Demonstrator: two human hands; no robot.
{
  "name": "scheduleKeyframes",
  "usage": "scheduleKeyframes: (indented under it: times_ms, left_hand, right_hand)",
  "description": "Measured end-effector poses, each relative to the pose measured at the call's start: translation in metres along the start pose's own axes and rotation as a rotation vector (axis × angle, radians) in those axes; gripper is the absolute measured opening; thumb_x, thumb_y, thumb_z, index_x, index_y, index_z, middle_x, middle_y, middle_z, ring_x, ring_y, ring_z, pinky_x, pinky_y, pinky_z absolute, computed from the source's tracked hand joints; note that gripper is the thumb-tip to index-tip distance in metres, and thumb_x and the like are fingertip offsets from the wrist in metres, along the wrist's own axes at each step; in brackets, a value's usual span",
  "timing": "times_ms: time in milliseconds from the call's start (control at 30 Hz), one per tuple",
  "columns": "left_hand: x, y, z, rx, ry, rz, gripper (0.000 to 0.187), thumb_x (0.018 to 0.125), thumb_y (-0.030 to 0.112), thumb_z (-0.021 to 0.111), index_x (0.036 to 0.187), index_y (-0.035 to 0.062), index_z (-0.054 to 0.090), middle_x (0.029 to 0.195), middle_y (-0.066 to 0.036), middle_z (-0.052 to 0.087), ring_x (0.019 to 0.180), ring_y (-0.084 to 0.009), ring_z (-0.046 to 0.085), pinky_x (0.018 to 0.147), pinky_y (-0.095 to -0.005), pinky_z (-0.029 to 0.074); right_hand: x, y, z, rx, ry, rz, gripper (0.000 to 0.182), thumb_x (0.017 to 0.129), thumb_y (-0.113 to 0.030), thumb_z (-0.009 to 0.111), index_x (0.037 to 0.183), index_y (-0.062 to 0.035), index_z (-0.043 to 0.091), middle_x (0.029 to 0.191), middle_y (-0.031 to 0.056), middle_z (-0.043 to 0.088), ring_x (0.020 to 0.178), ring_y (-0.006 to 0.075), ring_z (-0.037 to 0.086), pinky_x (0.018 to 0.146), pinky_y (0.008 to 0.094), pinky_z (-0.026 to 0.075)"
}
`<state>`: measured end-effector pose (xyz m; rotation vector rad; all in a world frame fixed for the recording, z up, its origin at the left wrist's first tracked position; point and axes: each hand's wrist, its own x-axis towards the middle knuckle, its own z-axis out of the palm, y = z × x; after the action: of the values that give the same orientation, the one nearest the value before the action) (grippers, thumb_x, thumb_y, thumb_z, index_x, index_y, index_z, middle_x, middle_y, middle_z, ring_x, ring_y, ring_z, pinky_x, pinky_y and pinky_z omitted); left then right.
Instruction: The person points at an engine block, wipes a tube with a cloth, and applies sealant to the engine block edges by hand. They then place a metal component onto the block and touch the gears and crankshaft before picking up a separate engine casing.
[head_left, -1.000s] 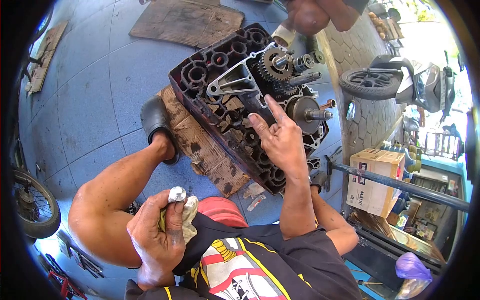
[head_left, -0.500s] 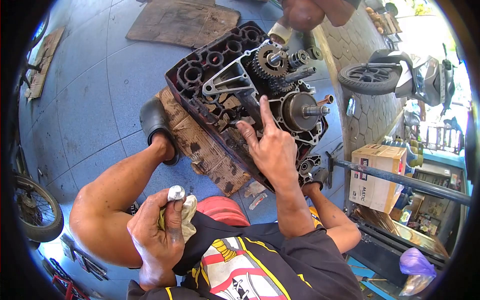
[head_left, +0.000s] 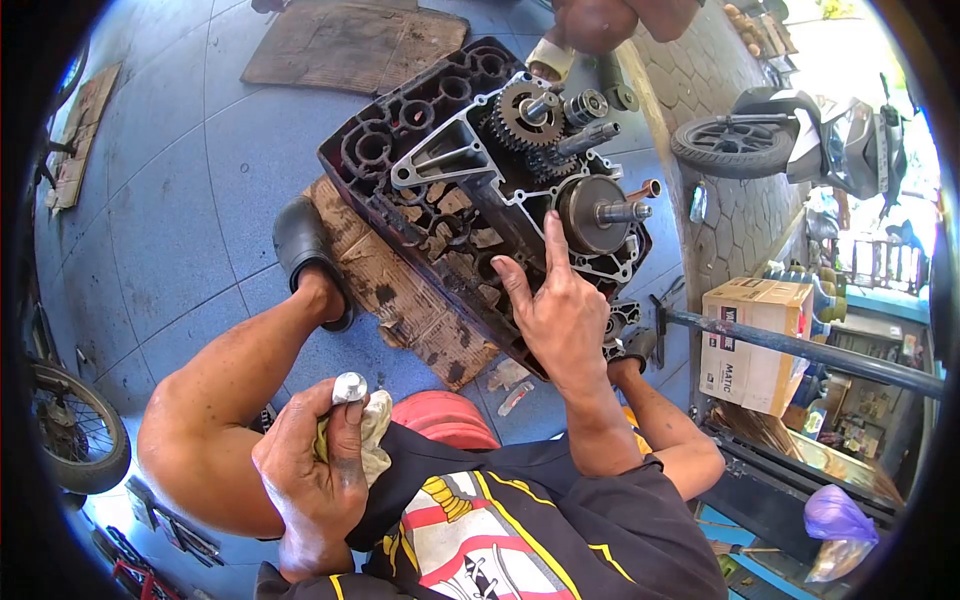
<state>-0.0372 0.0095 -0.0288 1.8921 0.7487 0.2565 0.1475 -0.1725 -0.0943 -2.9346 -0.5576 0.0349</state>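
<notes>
The engine case [head_left: 520,200] lies open on a dark red crate [head_left: 400,150], which sits on cardboard [head_left: 400,290] on the blue tiled floor [head_left: 170,200]. The right hand [head_left: 560,310] rests on the case's edge just below the crankshaft [head_left: 600,212], index finger stretched out and gripping nothing. Gears [head_left: 525,115] stand farther up. The left hand [head_left: 320,470], near the knee, has its fingers closed around a rag [head_left: 378,430] and a small metal part [head_left: 349,387].
</notes>
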Motion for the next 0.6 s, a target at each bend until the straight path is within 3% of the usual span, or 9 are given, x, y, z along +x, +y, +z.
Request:
scheduleKeyframes:
  times_ms: [267,367,433,600]
  left_hand:
    - [0.000,0.001,0.003,0.009,0.009,0.034,0.009,0.090,-0.003,0.069,0.098,-0.0059,0.068,0.086,-0.017,0.070,0.075,-0.0272,0.070,0.072,-0.0334,0.054]
    - [0.001,0.002,0.004,-0.001,0.014,0.028,0.008,0.090,-0.003,0.069,0.098,-0.0057,0.068,0.085,-0.017,0.070,0.074,-0.0260,0.070,0.071,-0.0333,0.054]
    - [0.001,0.003,0.006,0.005,0.022,0.041,0.008,0.091,-0.002,0.069,0.098,-0.0056,0.068,0.084,-0.016,0.070,0.073,-0.0245,0.070,0.070,-0.0326,0.053]
    - [0.001,0.002,0.007,0.027,0.017,0.048,0.009,0.091,-0.001,0.070,0.099,-0.0053,0.068,0.084,-0.016,0.070,0.073,-0.0246,0.070,0.070,-0.0322,0.053]
  right_hand:
    - [0.001,0.031,-0.007,-0.084,-0.047,-0.162,0.085,0.094,-0.065,0.056,0.154,-0.0074,0.040,0.070,0.0195,0.070,0.059,0.0354,0.071,0.050,0.0446,0.056]
    - [0.003,0.034,-0.017,-0.104,-0.169,-0.184,0.089,0.093,-0.066,0.059,0.156,-0.0059,0.037,0.073,0.0229,0.071,0.063,0.0385,0.071,0.055,0.0457,0.055]
    - [0.003,0.036,-0.018,-0.165,-0.217,-0.202,0.095,0.091,-0.069,0.057,0.160,-0.0088,0.030,0.070,0.0205,0.070,0.061,0.0369,0.071,0.054,0.0444,0.055]
    - [-0.002,0.036,-0.023,-0.286,-0.258,-0.195,0.097,0.090,-0.073,0.054,0.161,-0.0113,0.027,0.066,0.0168,0.068,0.057,0.0329,0.070,0.049,0.0434,0.053]
